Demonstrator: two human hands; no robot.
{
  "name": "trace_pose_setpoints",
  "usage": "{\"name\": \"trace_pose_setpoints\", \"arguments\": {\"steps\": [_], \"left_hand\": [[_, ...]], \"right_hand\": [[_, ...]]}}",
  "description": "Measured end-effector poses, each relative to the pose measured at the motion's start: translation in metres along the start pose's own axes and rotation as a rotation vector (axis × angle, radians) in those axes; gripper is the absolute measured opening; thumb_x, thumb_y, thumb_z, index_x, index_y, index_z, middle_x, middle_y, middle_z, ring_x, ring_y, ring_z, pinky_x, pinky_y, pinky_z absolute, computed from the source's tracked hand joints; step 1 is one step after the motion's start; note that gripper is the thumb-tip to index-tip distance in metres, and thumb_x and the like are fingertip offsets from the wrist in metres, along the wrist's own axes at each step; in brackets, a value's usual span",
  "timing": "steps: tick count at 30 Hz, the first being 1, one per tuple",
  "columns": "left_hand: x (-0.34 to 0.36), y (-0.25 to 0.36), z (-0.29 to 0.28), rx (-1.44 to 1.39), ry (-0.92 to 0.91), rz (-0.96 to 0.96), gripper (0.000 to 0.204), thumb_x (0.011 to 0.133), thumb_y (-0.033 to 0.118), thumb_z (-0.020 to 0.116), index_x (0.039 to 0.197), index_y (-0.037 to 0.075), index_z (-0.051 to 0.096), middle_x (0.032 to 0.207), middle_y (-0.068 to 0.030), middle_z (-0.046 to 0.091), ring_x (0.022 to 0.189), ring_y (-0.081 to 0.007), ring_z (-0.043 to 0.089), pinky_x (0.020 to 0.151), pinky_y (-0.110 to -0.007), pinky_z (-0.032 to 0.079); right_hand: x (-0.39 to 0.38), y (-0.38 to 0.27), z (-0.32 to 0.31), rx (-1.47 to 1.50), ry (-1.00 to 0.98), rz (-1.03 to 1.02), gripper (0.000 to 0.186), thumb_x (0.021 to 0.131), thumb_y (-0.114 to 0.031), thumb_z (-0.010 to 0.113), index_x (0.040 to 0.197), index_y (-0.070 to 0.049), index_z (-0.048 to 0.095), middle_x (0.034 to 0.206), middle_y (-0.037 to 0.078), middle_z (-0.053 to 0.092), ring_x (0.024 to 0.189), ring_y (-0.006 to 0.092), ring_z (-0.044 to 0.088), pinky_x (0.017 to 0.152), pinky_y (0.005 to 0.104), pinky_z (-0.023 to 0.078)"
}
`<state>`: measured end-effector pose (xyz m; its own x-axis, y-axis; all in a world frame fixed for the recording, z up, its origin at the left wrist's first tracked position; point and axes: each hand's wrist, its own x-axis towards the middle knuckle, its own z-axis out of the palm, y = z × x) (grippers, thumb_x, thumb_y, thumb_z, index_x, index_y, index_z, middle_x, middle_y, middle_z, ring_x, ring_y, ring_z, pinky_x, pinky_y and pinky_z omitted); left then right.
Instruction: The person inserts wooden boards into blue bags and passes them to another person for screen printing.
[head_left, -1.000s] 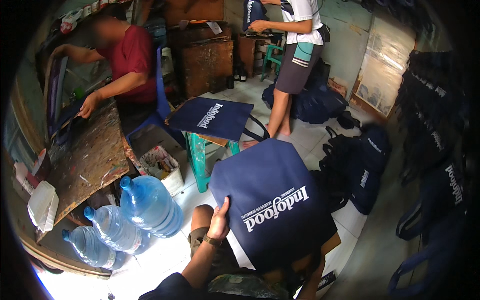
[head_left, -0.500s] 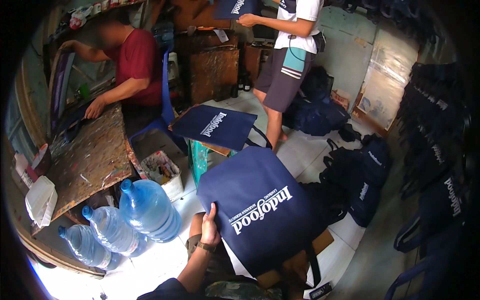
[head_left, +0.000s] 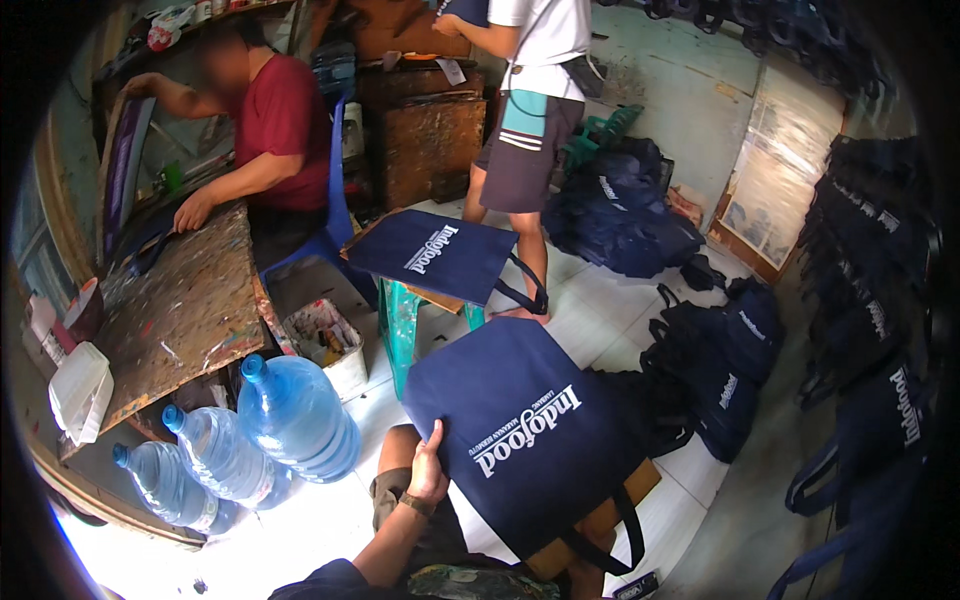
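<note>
Nearby, above the lap, the bag was clamped at its left edge by the left hand; the right hand was hidden, its grip not tellable. Flat support was advised, the white lettering left untouched; similar lettering was borne by the stool-top bag.

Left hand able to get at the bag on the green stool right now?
Probably not: the left hand is gripping the edge of the nearer navy bag, whose upper-left corner also looks in the way of the bag on the stool.
</note>
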<state>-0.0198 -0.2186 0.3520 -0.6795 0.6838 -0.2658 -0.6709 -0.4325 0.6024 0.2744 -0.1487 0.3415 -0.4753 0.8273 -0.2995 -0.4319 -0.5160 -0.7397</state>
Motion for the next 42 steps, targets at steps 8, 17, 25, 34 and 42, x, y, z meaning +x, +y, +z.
{"name": "trace_pose_setpoints", "arguments": {"steps": [8,17,25,34,42], "left_hand": [[-0.008,0.004,-0.001,-0.002,0.033,-0.016,0.045,0.093,0.031,0.058,0.126,0.003,0.045,0.120,-0.0095,0.056,0.108,-0.0206,0.056,0.093,-0.036,0.047],[-0.010,0.002,-0.002,0.015,0.039,0.013,0.047,0.093,0.029,0.058,0.127,0.001,0.044,0.121,-0.0107,0.055,0.110,-0.0219,0.055,0.096,-0.037,0.045],[-0.006,0.003,-0.005,-0.002,0.046,-0.027,0.045,0.093,0.029,0.058,0.126,0.000,0.045,0.121,-0.0108,0.055,0.110,-0.0214,0.055,0.095,-0.036,0.045],[-0.005,0.000,-0.004,0.006,0.015,-0.021,0.042,0.094,0.028,0.056,0.124,0.000,0.047,0.120,-0.0102,0.056,0.109,-0.0206,0.055,0.095,-0.035,0.045],[-0.001,-0.004,-0.009,0.019,0.032,-0.007,0.042,0.094,0.027,0.055,0.125,0.000,0.047,0.121,-0.0103,0.056,0.109,-0.0205,0.055,0.096,-0.034,0.043]], "right_hand": [[0.002,0.002,-0.001,-0.015,-0.002,0.017,0.041,0.091,-0.016,0.054,0.129,-0.001,0.048,0.122,0.013,0.056,0.114,0.0260,0.053,0.096,0.0380,0.043],[0.002,-0.001,-0.006,-0.015,0.001,0.040,0.041,0.091,-0.016,0.055,0.128,-0.001,0.048,0.122,0.013,0.056,0.114,0.0260,0.053,0.096,0.0381,0.043],[0.003,0.004,-0.003,-0.024,-0.002,0.059,0.041,0.091,-0.017,0.055,0.128,-0.001,0.048,0.122,0.013,0.056,0.113,0.0260,0.053,0.096,0.0382,0.043],[0.005,0.002,-0.001,-0.021,0.014,0.055,0.041,0.090,-0.017,0.056,0.128,-0.001,0.049,0.122,0.013,0.056,0.113,0.0260,0.053,0.096,0.0382,0.043],[0.004,0.003,-0.005,-0.014,0.025,0.045,0.042,0.090,-0.017,0.056,0.128,-0.001,0.049,0.122,0.014,0.056,0.113,0.0260,0.053,0.096,0.0383,0.044]]}}
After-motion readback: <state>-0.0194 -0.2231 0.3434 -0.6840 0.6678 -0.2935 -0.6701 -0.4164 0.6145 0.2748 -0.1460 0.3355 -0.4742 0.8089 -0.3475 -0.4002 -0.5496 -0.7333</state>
